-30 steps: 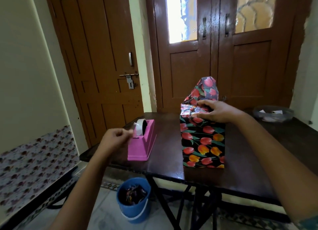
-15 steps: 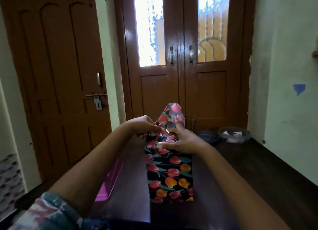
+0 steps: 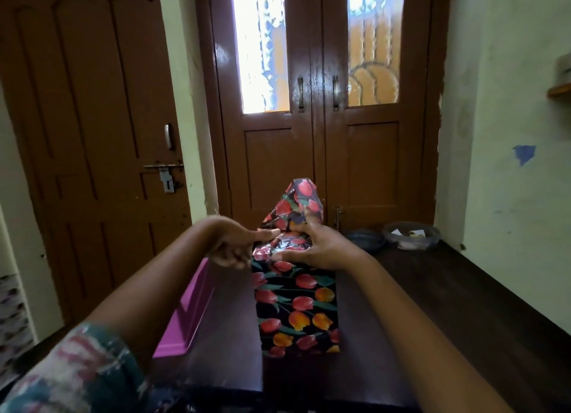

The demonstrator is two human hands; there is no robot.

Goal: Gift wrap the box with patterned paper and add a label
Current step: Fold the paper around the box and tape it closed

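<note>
Wrapped box (image 3: 296, 307) stands upright on dark wooden table (image 3: 448, 304), tulip-patterned paper (image 3: 304, 202) rising in loose pointed flap at far top edge. Right hand (image 3: 315, 248) lies flat on folded paper at box top, fingers spread, pressing. Left hand (image 3: 238, 242) at top left corner, thumb extended onto fold, other fingers curled; whether it pinches tape, cannot tell. Pink tape dispenser (image 3: 188, 313) just left of box.

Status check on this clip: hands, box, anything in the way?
Left hand thumb pressing the top fold; right hand flat, holding folded paper down. Wrapped box upright, far flap unfolded. Pink tape dispenser alongside, clear.
</note>
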